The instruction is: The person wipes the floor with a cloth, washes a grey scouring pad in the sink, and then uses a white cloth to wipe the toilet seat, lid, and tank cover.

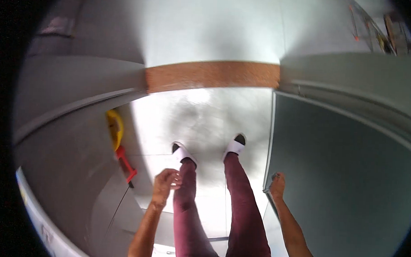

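At the right, a large dark grey door (pixel 339 178) stands swung inward along its light-edged frame. My right hand (pixel 278 186) is closed around the door handle (pixel 275 176) at the door's free edge. My left hand (pixel 166 186) hangs in front of my left leg with loosely bent fingers, some of them apart, and holds nothing. My legs in dark red trousers (pixel 246 200) show below, with white slides (pixel 234 145) over dark socks on the pale floor.
A reddish-brown threshold strip (pixel 212 76) crosses the doorway ahead. Grey walls flank it. By the left wall are a yellow rounded object (pixel 116 129) and a red object (pixel 125 164), both blurred. Metal-framed items (pixel 376 30) stand beyond, at far right.
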A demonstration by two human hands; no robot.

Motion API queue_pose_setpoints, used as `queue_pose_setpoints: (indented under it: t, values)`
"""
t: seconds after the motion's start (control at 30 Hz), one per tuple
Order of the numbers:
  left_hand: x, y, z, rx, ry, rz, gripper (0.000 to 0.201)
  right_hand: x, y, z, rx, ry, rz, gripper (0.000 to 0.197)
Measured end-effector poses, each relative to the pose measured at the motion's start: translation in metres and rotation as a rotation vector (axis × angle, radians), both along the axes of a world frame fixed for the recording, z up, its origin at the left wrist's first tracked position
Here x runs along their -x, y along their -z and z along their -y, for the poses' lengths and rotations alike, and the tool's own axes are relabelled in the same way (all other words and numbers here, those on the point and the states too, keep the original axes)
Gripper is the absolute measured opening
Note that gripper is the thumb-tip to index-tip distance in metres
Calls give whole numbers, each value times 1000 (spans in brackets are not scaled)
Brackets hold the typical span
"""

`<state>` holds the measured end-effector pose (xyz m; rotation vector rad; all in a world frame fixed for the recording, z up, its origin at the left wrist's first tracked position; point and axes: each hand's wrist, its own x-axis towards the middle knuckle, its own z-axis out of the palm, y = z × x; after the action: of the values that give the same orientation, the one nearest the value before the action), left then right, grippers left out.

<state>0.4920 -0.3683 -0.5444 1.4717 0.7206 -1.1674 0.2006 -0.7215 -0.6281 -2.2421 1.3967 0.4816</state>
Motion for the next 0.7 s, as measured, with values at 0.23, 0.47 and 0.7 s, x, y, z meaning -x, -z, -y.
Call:
queue_pose_setpoints:
  t: [0.23, 0.47, 0.7]
  values:
    - [113, -88, -74, -177, -256, -22, 21, -107, -95, 25, -149, -156, 219, 16]
    - [251, -134, -120, -340, -713, -55, 17, -179, -148, 24, -327, -263, 423, 11]
    - [274, -160, -125, -175, -973, 156, 15, -308, -246, -101, -878, -335, 577, 13]
